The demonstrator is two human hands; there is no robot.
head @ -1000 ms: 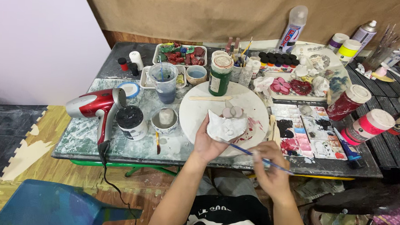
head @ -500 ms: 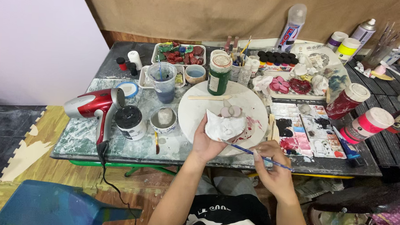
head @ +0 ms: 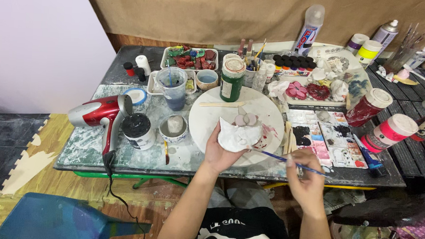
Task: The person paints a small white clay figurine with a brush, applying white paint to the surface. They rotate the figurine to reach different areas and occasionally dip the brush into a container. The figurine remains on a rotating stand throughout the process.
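My left hand point(head: 219, 154) holds a white clay figure point(head: 239, 133) over the round white turntable point(head: 212, 115). Two pale pink round bits sit at the figure's top. My right hand point(head: 305, 177) grips a thin blue-handled paintbrush point(head: 287, 161), whose tip touches the figure's lower right side. A paint palette point(head: 321, 137) with several colour wells lies just right of the turntable. A wooden stick point(head: 221, 104) rests on the turntable's far part.
A red hair dryer point(head: 98, 113) lies at the table's left, its cord hanging off the edge. Paint jars, a green bottle point(head: 232, 79), a water cup point(head: 173, 87) and red paint bottles point(head: 369, 107) crowd the table. A blue stool point(head: 50, 220) stands lower left.
The view shifted slightly. My left hand has turned the clay figure a little on the turntable; the brush stays at its lower right side.
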